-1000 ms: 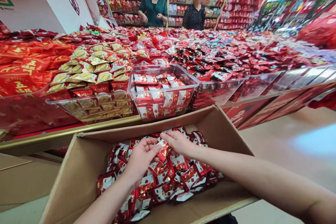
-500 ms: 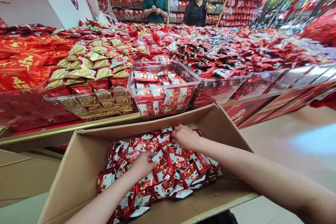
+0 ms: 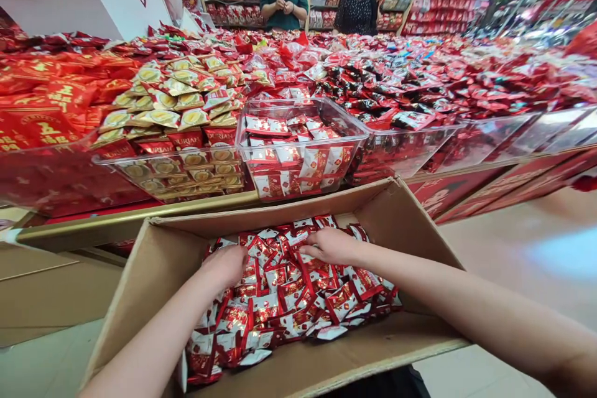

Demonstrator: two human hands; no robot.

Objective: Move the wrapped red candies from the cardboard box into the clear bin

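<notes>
Inside a cardboard box (image 3: 172, 261), several small red-and-white snack packets (image 3: 293, 292) lie in a loose layer. My left hand (image 3: 228, 264) is over the left part of the layer, touching packets, its fingers bent downward and mostly hidden from me. To the right, my right hand (image 3: 331, 245) rests on packets near the box's far side, thumb and fingers a little apart. No packet is visibly lifted by either hand. Just beyond the box stands a clear plastic bin (image 3: 303, 152) partly filled with similar red-and-white packets in rows.
Gold durian packets (image 3: 186, 102) fill a bin on the left, beside large red packets (image 3: 51, 102). Dark red packets (image 3: 396, 99) are heaped on the right. A gold counter edge (image 3: 153, 221) runs behind the box. Two people (image 3: 283, 0) stand across the display.
My left hand has moved left and toward the far side over the packets. My right hand has shifted slightly nearer, its fingers spreading. The view has moved a little.
</notes>
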